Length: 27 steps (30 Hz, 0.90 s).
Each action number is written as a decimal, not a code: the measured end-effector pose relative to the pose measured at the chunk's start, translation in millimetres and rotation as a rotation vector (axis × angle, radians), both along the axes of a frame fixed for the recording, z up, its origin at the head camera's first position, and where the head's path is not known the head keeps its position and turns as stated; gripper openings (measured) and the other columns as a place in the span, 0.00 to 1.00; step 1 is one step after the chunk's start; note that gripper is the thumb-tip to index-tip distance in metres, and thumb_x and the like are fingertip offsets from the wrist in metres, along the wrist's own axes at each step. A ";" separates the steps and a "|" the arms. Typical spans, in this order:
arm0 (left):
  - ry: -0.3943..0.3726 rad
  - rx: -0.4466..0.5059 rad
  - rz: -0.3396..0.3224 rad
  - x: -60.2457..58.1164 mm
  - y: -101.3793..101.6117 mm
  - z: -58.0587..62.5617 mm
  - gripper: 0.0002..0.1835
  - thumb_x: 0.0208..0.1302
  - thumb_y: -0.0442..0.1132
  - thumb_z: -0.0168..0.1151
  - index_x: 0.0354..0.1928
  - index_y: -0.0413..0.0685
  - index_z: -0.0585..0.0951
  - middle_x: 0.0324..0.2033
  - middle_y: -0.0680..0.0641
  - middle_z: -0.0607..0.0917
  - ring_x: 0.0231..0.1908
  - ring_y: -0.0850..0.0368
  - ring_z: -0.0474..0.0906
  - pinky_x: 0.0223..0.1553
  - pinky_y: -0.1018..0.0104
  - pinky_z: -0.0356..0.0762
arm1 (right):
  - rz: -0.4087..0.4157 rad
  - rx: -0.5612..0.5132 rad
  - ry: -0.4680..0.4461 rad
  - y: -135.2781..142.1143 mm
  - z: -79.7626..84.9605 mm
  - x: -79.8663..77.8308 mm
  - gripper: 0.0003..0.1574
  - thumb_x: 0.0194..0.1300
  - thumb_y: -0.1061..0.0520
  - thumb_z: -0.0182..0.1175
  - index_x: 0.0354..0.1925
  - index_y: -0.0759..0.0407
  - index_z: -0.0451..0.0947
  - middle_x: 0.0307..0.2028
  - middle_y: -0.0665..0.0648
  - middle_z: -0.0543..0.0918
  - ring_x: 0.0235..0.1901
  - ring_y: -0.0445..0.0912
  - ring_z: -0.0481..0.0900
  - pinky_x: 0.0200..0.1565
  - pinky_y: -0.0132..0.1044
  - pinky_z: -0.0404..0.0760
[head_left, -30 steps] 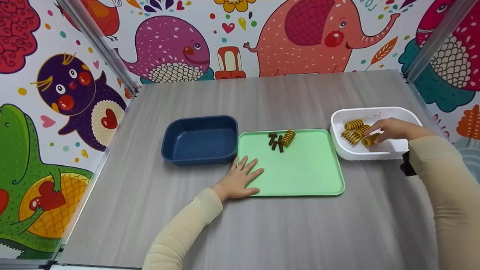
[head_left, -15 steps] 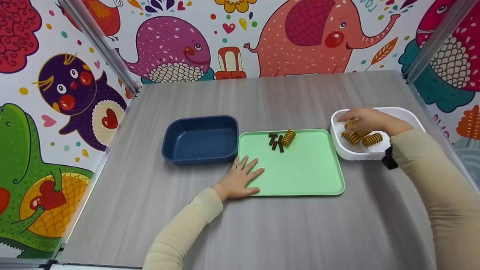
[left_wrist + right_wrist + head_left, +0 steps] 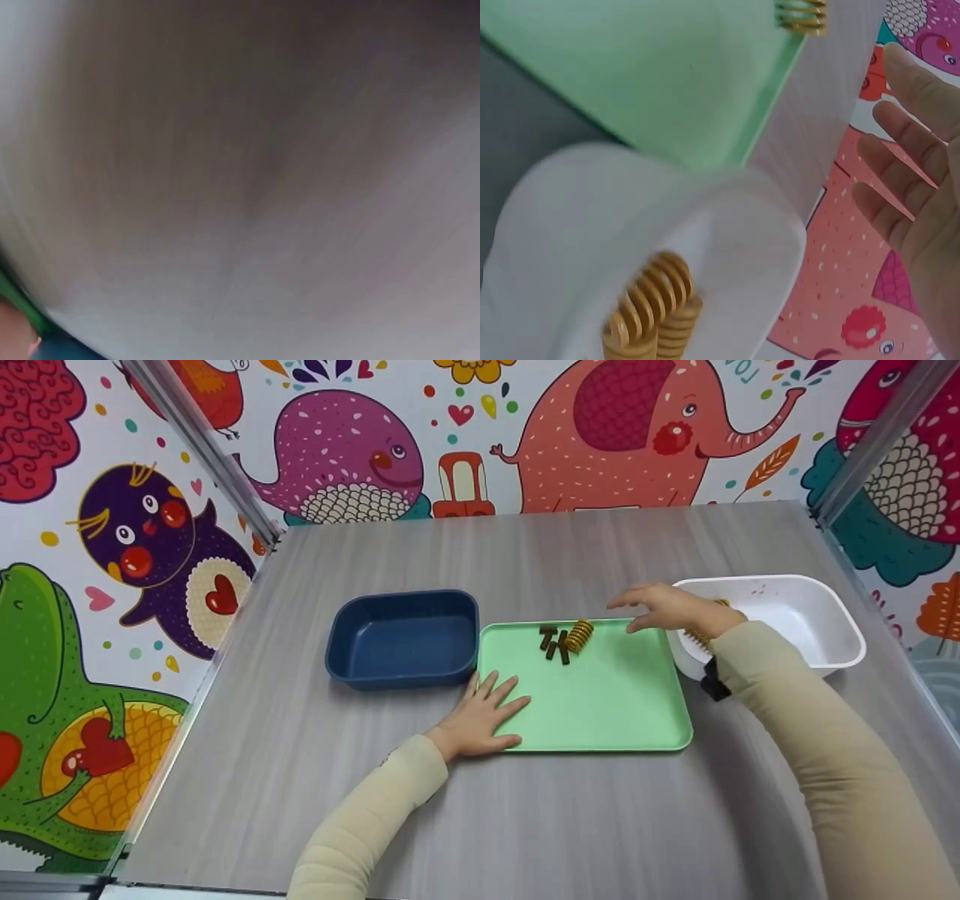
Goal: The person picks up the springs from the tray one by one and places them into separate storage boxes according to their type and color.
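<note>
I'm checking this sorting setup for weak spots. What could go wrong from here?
The open right hand hovers empty over the flat green plastic tray; it may knock the yellow coil spring and small dark brown pins. The sleeve lies across the white plastic bin and could drag it.

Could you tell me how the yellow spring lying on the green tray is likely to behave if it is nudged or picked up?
The yellow spring lies on its side on the smooth green tray, so it would probably roll when nudged. Its open coils suggest it is light and may give slightly when pinched.
</note>
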<state>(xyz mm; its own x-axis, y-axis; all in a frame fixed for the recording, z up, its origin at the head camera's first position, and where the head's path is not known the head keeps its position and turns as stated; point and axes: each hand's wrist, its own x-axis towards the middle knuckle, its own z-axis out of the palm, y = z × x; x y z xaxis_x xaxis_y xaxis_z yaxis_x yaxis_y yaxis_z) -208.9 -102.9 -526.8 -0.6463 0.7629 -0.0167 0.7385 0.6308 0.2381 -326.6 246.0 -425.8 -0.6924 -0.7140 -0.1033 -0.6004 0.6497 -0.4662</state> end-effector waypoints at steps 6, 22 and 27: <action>0.007 -0.044 0.010 -1.1 0.8 -0.2 0.37 0.65 0.67 0.36 0.70 0.57 0.56 0.70 0.41 0.50 0.68 0.35 0.39 0.62 0.35 0.36 | 0.013 -0.032 0.006 -21.7 -20.5 -1.0 0.29 0.55 0.63 0.64 0.56 0.66 0.72 0.54 0.68 0.73 0.56 0.62 0.67 0.55 0.57 0.65; 0.009 -0.125 0.030 -2.8 2.0 -1.3 0.36 0.65 0.64 0.40 0.71 0.60 0.53 0.71 0.44 0.48 0.69 0.38 0.38 0.63 0.37 0.36 | -0.003 -0.116 0.023 -43.2 -57.5 2.7 0.33 0.54 0.62 0.65 0.57 0.70 0.69 0.58 0.71 0.68 0.59 0.65 0.62 0.58 0.58 0.60; -0.001 -0.130 0.034 -2.6 1.6 -1.5 0.36 0.65 0.65 0.40 0.71 0.60 0.52 0.71 0.44 0.47 0.69 0.38 0.37 0.63 0.38 0.35 | 0.014 -0.086 0.069 -44.3 -61.2 3.6 0.36 0.54 0.60 0.66 0.59 0.70 0.67 0.59 0.70 0.67 0.60 0.64 0.62 0.61 0.58 0.55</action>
